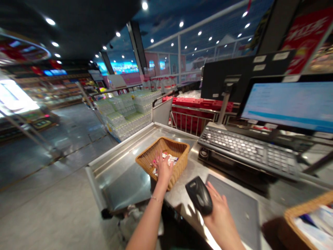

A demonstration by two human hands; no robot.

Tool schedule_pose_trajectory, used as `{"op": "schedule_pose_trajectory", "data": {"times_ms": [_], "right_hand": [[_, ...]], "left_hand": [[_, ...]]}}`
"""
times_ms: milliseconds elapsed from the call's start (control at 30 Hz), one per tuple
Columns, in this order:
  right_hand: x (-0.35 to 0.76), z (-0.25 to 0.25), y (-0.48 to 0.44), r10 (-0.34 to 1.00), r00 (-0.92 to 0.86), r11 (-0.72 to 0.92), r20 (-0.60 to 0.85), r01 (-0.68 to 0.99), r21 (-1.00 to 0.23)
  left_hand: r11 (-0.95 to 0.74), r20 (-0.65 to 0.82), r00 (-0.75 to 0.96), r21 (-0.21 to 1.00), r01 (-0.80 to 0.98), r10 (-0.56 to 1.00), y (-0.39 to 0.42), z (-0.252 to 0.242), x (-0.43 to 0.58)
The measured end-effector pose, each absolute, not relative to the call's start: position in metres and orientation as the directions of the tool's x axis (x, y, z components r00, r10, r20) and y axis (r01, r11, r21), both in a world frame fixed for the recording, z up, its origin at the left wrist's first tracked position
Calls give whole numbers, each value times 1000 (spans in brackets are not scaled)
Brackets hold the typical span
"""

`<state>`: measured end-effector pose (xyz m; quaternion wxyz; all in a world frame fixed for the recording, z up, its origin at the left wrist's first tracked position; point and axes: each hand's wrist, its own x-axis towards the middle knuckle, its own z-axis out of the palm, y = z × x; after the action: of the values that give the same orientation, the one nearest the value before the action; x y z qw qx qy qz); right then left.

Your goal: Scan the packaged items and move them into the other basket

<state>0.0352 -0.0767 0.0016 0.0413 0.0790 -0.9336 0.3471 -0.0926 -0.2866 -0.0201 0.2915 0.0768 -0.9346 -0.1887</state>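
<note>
My left hand (163,168) reaches into a wicker basket (182,147) on the steel checkout counter (125,163). Its fingers rest among several small packets (170,158) in the basket; whether they grip one is hidden. My right hand (220,208) is closed around a black handheld barcode scanner (199,194), held just above the counter's near edge, beside a dark flat pad (239,205).
A keyboard (247,149) and a lit till screen (291,102) stand at the right. A second wicker basket (309,222) with packets sits at the bottom right. Red crates (197,104), a metal railing (192,121) and stacked bottled water (125,114) lie beyond the counter.
</note>
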Motion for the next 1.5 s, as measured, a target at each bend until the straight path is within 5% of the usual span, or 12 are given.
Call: {"op": "schedule_pose_trajectory", "data": {"times_ms": [867, 1500], "right_hand": [[42, -1, -68, -57, -994, 732, 92, -104, -674], [57, 2, -65, 112, -977, 728, 182, -44, -684]], "left_hand": [[919, 423, -886, 393, -10, -191, -264, -14, -98], [913, 418, -904, 397, 94, -89, -239, -17, -99]]}}
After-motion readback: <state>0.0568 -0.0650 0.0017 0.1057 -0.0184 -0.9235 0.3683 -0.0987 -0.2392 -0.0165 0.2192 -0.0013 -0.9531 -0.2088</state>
